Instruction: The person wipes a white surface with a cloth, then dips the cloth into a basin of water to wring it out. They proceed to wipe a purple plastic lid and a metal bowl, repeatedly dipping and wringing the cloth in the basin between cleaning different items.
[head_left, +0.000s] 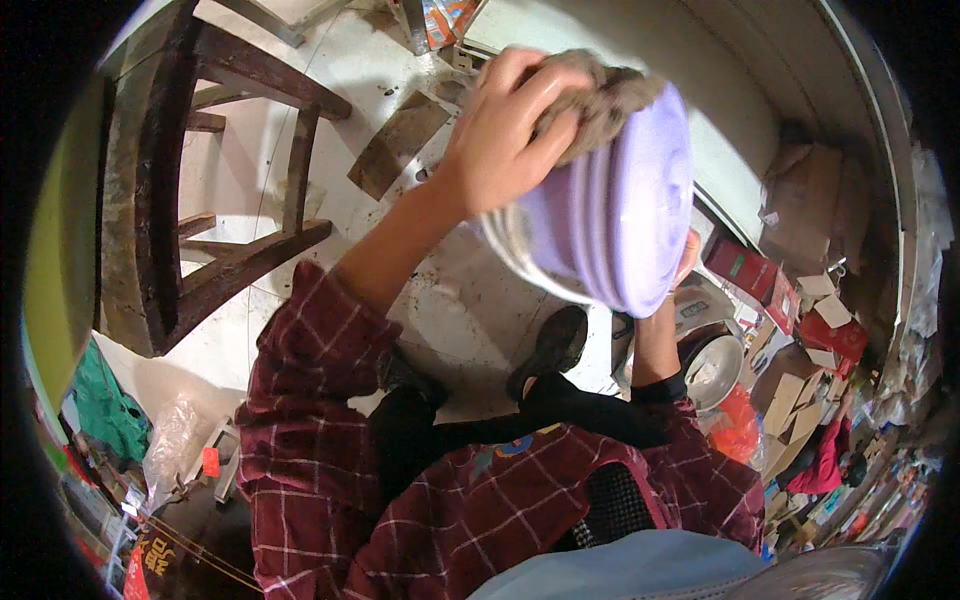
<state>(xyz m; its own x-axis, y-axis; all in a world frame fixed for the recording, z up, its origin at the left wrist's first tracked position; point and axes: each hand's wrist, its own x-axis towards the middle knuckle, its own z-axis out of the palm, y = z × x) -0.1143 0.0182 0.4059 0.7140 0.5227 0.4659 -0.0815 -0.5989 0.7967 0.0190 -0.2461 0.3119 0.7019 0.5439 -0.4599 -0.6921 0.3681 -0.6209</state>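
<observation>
A purple plastic tub or bucket (592, 225) with ridged sides is held up in front of me, tilted on its side. My left hand (517, 135) grips a brown-grey cloth (600, 105) and presses it against the upper rim area. My right hand (686, 259) is at the tub's right edge, mostly hidden behind it; only some fingers and the wrist show, and they support the tub. The tub's far side is out of sight.
A dark wooden stool or bench (142, 187) stands at the left. Cardboard pieces (397, 146) lie on the stained tiled floor. To the right are a metal pan (714, 371), a red box (742, 270), open cartons (795, 405) and plastic bags. A clear plastic bag (176, 442) lies at lower left.
</observation>
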